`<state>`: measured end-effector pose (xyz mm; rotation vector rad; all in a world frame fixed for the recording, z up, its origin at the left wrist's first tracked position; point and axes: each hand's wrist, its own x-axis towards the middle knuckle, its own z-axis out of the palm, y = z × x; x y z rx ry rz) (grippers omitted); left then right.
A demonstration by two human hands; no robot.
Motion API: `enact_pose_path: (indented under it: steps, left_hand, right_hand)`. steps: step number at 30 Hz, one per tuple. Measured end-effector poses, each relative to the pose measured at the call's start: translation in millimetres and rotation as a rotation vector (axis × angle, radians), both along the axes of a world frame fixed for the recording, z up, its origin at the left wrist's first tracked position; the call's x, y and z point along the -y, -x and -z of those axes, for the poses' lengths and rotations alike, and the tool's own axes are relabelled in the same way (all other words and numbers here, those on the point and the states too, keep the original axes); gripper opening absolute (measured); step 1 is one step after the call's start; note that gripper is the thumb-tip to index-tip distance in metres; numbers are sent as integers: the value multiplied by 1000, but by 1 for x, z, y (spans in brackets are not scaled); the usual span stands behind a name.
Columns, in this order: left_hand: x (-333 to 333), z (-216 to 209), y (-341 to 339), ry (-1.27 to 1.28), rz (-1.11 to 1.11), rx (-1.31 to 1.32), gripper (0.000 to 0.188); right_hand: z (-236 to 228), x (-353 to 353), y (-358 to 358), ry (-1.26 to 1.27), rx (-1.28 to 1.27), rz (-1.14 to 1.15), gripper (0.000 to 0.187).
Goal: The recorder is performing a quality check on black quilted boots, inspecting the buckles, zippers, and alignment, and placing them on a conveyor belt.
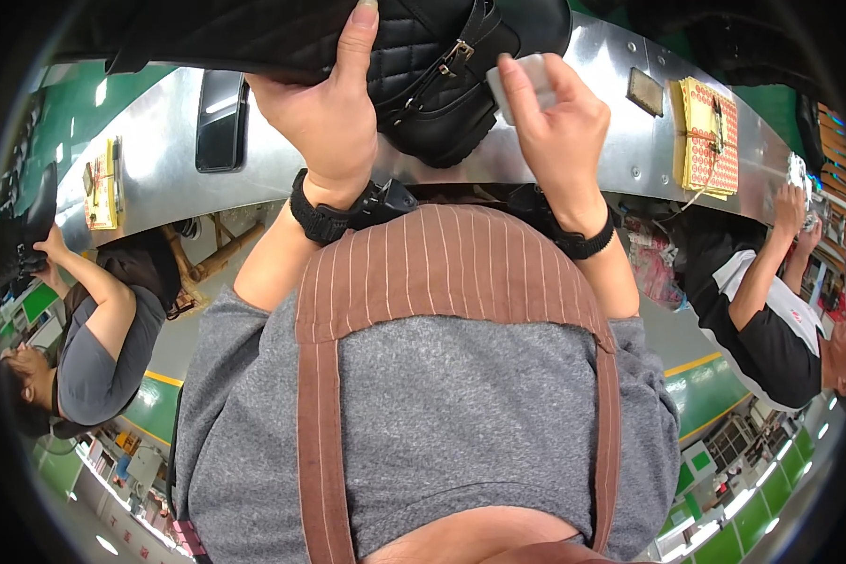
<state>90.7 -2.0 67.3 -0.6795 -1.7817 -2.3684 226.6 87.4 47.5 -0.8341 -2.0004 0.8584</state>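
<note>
A black quilted boot [421, 80] with a buckled strap lies on its side across the metal bench, its toe pointing right. My left hand [334, 103] grips the boot's shaft, thumb over the quilting and the other fingers hidden beneath. A small pale grey pad or folded cloth [534, 83] is pinched in my right hand [562, 117], close to the boot's foot. Whether the pad touches the leather I cannot tell. Each of my wrists wears a black strap.
A black phone [222, 122] lies left of the boot on the metal bench [155, 117]. To the right are a worn brown block [645, 91] and yellow sheets with red-marked labels [710, 136]. More yellow sheets [103, 183] lie far left. One co-worker sits on each side.
</note>
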Motion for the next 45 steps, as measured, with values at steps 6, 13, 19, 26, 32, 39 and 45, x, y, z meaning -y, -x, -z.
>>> enact_pose_path:
  steps: [6,13,19,26,32,39,45]
  left_hand:
    - [0,3,-2,14,-9,-21,48]
    - [1,3,1,34,8,-56,46]
    - [2,1,-4,6,15,-5,42]
    - [4,-6,-3,70,49,23,40]
    - [4,2,1,0,40,-15,41]
    - [4,7,4,-115,110,-60,52]
    - [4,3,5,-113,108,-25,51]
  right_hand:
    - [-2,0,-3,-145,134,-5,34]
    - [-9,-4,1,-76,46,-7,35]
    - [-8,2,-8,-184,212,-4,38]
    - [-9,-3,-1,-89,93,-17,35]
    - [-10,-1,-15,-129,191,-62,35]
    - [-2,-10,-10,-168,116,-94,21]
    - [-13,-100,-110,-163,537,554,33]
